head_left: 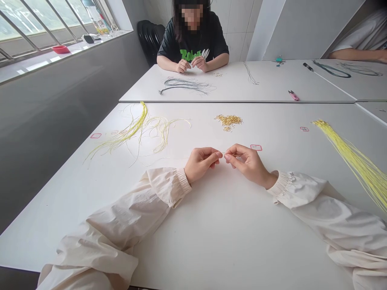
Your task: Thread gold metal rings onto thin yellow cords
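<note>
My left hand (204, 161) and my right hand (248, 163) meet above the middle of the near table, fingertips a small gap apart. Both are closed in a pinch. A thin pale thread seems to bridge the gap from the left fingertips; what the right fingers grip is too small to make out. Beyond my hands lies a pile of small gold metal pieces (229, 121). Loose yellow threads (136, 127) spread out on the left. To the right, a long bundle of yellow threads (347, 151) has small gold pieces at its far end.
Across the joined white tables (211, 241) a person (193, 44) sits with both hands together, behind a bundle of grey cords (184, 85). Pink thread snips (293, 95) and a black marker (308, 67) lie at the far right. Another person's sleeve (363, 36) shows there.
</note>
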A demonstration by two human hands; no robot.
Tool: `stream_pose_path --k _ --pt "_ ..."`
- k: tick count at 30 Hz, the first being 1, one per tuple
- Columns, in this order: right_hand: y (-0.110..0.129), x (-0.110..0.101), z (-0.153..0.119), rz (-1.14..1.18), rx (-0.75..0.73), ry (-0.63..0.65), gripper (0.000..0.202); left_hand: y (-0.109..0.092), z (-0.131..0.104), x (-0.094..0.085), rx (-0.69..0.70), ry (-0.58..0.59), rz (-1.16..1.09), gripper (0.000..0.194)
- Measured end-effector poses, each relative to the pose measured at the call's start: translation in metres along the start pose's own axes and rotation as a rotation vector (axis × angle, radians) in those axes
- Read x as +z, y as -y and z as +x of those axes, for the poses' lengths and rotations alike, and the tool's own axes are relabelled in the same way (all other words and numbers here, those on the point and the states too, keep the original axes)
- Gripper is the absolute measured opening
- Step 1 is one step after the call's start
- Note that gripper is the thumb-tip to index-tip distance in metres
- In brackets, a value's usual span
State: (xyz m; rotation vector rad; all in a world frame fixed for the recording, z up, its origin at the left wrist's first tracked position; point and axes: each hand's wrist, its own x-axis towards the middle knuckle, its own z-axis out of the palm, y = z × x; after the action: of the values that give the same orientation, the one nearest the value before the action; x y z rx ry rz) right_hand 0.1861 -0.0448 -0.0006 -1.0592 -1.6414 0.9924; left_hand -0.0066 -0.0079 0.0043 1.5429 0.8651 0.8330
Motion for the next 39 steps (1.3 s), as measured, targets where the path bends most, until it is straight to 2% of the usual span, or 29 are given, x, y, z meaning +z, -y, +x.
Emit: stream_pose_path --k 7,12,25,34,39 --pt "0.0027 0.0003 0.0008 0.062 0.031 0.006 0.015 -0.0015 -0.0008 0.0 0.03 0.026 0.029 0.03" --pt "0.0023 0.0012 0.0011 0.073 -0.004 0.003 0.016 0.0003 -0.0009 0.0002 0.022 0.04 0.037 0.03" --pt "-0.0009 -0.0001 -0.0007 -0.095 -0.037 -0.002 0.015 0.0006 0.0002 -0.001 -0.008 0.054 0.02 0.029" --pt "-0.0033 -0.0011 -0.0015 -0.26 -0.147 -0.011 0.014 0.0018 0.001 -0.0008 0.023 0.059 0.042 0.027" --pt "-0.0051 -0.0011 -0.0027 -0.291 -0.161 -0.005 0.013 0.002 0.001 -0.0005 0.031 0.054 0.063 0.028"
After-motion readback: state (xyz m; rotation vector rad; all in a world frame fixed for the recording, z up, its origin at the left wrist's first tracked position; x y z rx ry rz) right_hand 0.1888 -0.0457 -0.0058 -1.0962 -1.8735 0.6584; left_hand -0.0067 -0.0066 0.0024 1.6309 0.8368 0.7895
